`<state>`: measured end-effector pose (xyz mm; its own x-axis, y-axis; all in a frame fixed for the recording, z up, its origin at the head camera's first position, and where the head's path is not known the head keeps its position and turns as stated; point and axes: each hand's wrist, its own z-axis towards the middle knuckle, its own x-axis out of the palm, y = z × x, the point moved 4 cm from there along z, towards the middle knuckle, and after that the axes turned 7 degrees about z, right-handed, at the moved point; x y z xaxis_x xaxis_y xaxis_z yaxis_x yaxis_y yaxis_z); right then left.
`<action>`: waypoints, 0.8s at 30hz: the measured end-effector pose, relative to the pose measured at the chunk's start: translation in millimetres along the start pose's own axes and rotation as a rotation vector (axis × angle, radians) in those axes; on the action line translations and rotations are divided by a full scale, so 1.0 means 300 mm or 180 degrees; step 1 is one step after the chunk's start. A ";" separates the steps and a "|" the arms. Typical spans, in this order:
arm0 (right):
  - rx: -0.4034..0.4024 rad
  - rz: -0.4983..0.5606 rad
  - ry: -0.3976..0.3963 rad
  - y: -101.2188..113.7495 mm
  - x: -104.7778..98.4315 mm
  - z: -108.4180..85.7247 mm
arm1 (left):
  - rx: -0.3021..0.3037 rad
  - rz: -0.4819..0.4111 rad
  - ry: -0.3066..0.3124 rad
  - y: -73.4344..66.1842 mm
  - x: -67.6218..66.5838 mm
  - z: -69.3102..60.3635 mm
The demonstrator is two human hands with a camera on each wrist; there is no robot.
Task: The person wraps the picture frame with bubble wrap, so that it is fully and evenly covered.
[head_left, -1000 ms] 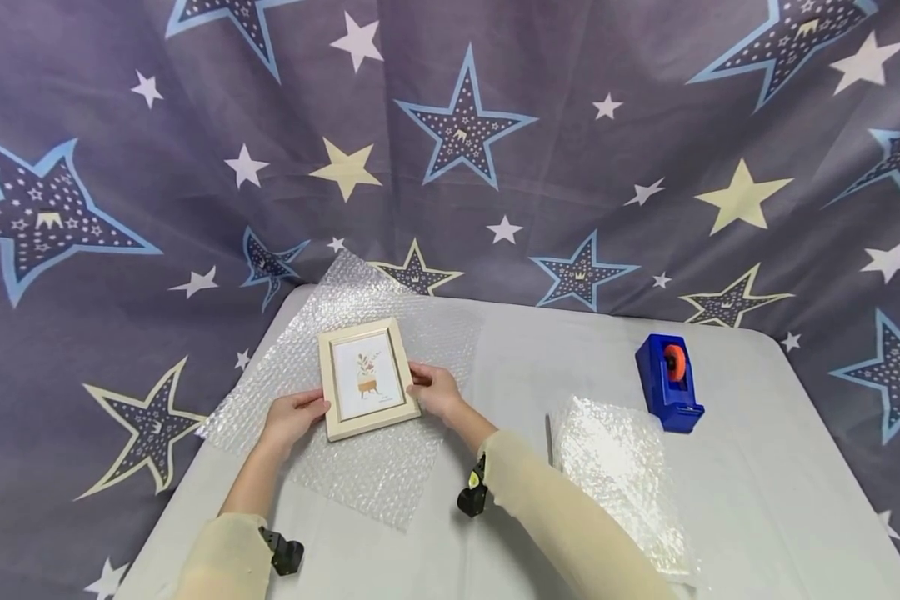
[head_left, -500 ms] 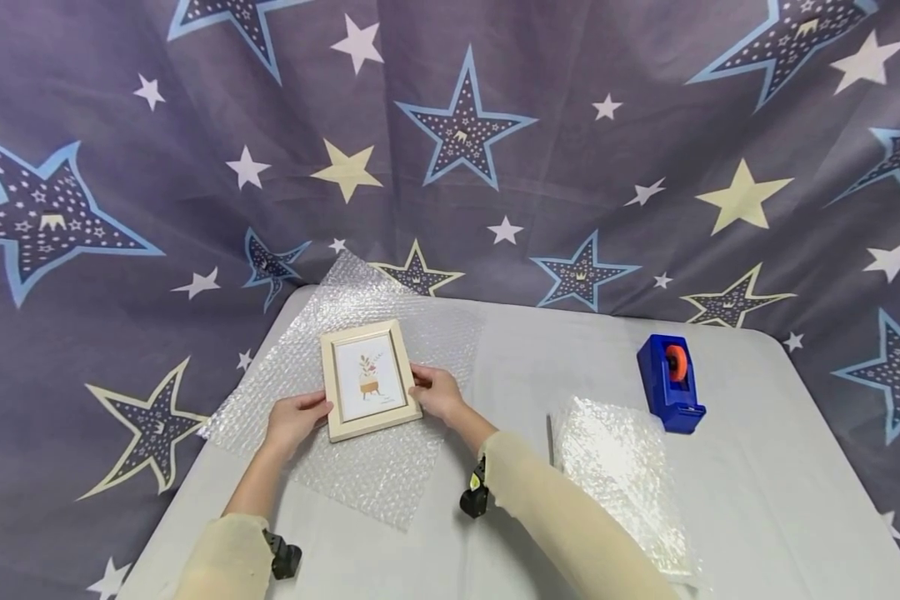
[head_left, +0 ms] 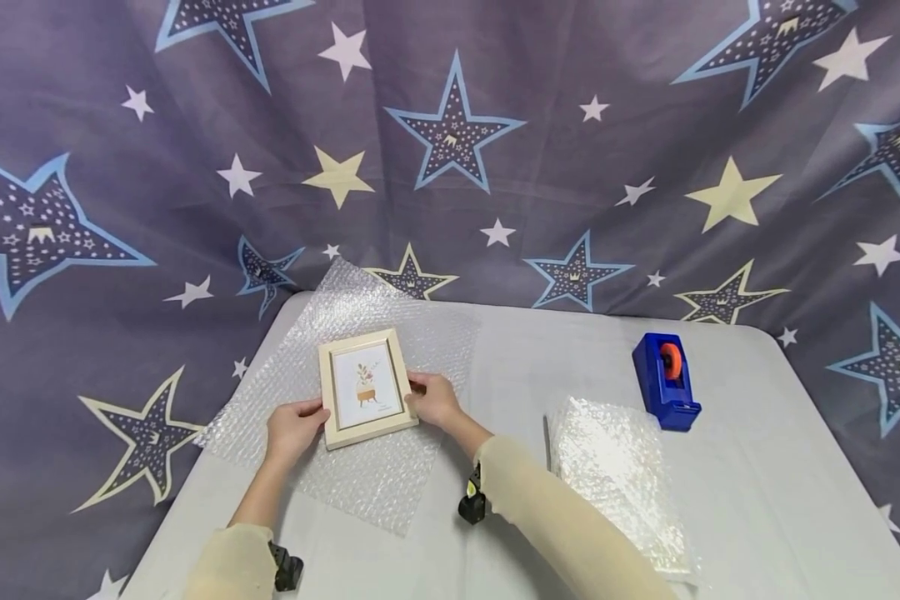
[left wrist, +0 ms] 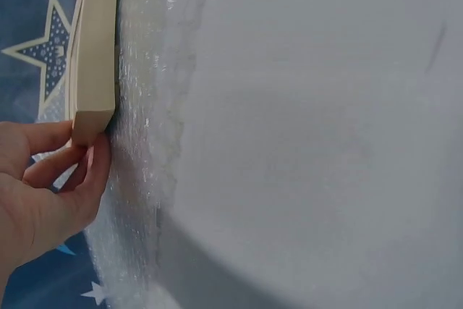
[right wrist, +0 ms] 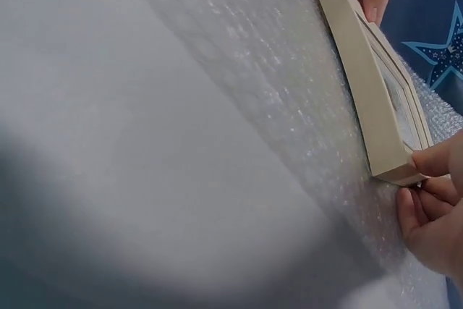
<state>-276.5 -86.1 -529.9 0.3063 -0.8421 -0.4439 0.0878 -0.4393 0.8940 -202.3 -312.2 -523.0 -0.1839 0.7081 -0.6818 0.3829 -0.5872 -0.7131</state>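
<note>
Over a sheet of bubble wrap, a cream picture frame with a potted-plant print is held face up. My left hand grips its left edge, and my right hand grips the right edge. In the left wrist view the left hand pinches a corner of the frame between thumb and fingers. From the right wrist, the right hand has its thumb on top and fingers beneath the frame. A narrow gap seems to show under it, though contact with the wrap is hard to judge.
A stack of folded bubble wrap lies to the right on the white table, with a thin dark item at its left edge. Beyond it stands a blue tape dispenser with an orange core. A star-patterned curtain hangs behind.
The head view has shifted slightly. Both hands still hold the picture frame, which sits marginally nearer to me over the bubble wrap.
</note>
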 end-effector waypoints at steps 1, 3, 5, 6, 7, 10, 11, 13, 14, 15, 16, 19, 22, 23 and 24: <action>-0.0007 -0.0038 0.0009 0.001 0.002 -0.002 | 0.0032 0.0083 -0.0037 -0.003 -0.001 -0.003; -0.0020 -0.0105 0.0013 0.000 0.002 -0.002 | 0.0081 0.0170 -0.0073 -0.004 -0.003 -0.005; -0.0019 -0.0119 0.0020 -0.002 0.001 -0.001 | 0.0089 0.0180 -0.0094 -0.005 -0.005 -0.005; 0.0010 -0.0115 0.0036 -0.005 0.000 -0.001 | 0.0086 0.0176 -0.0105 -0.005 -0.006 -0.005; 0.0031 -0.0096 0.0049 -0.008 -0.001 0.001 | 0.0079 0.0144 -0.0105 -0.004 -0.007 -0.005; 0.0101 -0.0045 0.0107 -0.013 -0.002 0.003 | 0.0047 0.0097 -0.0121 0.000 -0.010 -0.007; 0.0109 -0.0034 0.0124 -0.013 -0.002 0.004 | 0.0039 0.0089 -0.0117 0.001 -0.010 -0.007; 0.0111 -0.0052 0.0137 -0.011 -0.002 0.004 | 0.0033 0.0069 -0.0119 0.003 -0.011 -0.006; 0.0096 -0.0072 0.0140 -0.009 -0.002 0.005 | 0.0029 0.0069 -0.0127 0.003 -0.011 -0.006; 0.0090 -0.0109 0.0150 -0.007 -0.002 0.005 | 0.0027 0.0062 -0.0136 0.003 -0.011 -0.004; 0.0076 -0.0139 0.0159 -0.005 -0.002 0.005 | 0.0012 0.0058 -0.0151 0.004 -0.011 -0.003; 0.0031 -0.0168 0.0255 0.002 -0.005 0.003 | 0.0001 0.0039 -0.0140 0.006 -0.010 0.000; -0.0041 -0.0228 0.0412 0.014 -0.022 -0.009 | 0.0021 0.0059 -0.0071 0.009 -0.011 0.001; -0.0136 -0.0276 0.0446 0.019 -0.033 -0.015 | 0.0053 0.0097 -0.0028 0.009 -0.014 0.001; -0.0231 -0.0333 0.0483 0.025 -0.047 -0.022 | 0.0095 0.0163 0.0000 0.008 -0.020 0.002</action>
<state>-273.7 -75.5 -516.6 0.4308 -0.7339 -0.5252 0.1930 -0.4936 0.8480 -200.7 -317.9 -520.6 -0.1648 0.6767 -0.7176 0.3645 -0.6342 -0.6818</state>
